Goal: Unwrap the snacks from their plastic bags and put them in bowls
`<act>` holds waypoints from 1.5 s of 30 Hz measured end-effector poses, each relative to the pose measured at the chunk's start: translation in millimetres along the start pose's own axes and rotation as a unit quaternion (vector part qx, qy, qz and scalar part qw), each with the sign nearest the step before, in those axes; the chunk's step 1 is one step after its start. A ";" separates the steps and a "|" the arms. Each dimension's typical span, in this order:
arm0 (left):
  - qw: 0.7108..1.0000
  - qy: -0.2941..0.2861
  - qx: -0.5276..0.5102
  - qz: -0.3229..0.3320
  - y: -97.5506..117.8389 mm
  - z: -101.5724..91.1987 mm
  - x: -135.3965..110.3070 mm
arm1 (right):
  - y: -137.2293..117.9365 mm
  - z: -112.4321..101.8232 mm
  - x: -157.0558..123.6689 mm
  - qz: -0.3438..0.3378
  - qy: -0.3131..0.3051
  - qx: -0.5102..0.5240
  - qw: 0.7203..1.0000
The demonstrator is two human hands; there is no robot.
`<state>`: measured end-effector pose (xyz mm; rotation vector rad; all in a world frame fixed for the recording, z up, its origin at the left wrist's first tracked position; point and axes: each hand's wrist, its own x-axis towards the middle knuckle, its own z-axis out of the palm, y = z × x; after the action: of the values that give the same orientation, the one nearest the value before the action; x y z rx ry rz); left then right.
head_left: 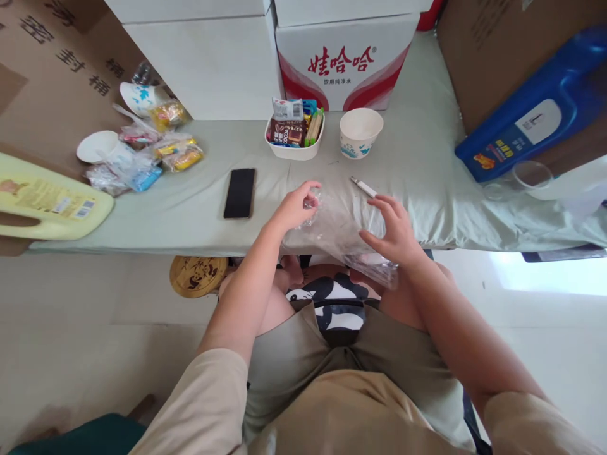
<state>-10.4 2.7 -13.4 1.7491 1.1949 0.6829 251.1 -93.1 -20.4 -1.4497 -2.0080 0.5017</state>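
Left hand (294, 208) pinched on a clear plastic bag (339, 224), right hand (393, 234) flat atop it, just right of the phone (239, 193).

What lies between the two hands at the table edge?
A crumpled clear bag lies between the left hand and the right hand. The left pinches it and the right rests open on it, as the head view shows.

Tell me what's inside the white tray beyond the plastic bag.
The white tray holds snack packets: a brown packet in front, a grey-white packet behind it, something blue, and tan sticks at its right side. Whatever lies beneath the packets is covered.
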 end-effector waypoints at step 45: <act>0.946 -0.069 -0.293 -0.121 28.2 12.9 -13.6 | -1.0 1.8 27.8 0.164 0.046 0.480 0.860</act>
<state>7.1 -18.6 6.3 1.1128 0.9609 0.6683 243.1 -67.1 -14.2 -1.0952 -1.0928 1.3174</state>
